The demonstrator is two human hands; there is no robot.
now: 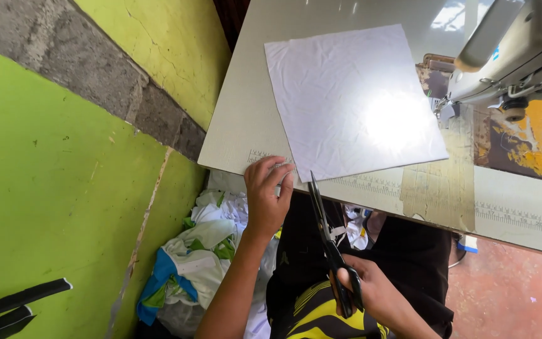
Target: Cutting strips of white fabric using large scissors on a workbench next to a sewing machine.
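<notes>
Scissors at the cloth's near corner

My left hand [266, 194] pinches the white cloth [352, 100] on the counter [233, 125]; my right hand [371, 292] grips black scissors [327, 235], blades at the edge, no cut visible yet.

I see a grey sewing machine [515, 56] at the surface's [239, 119] far right, a heap of fabric scraps [202, 257] on the floor beside the green wall [45, 207].
</notes>
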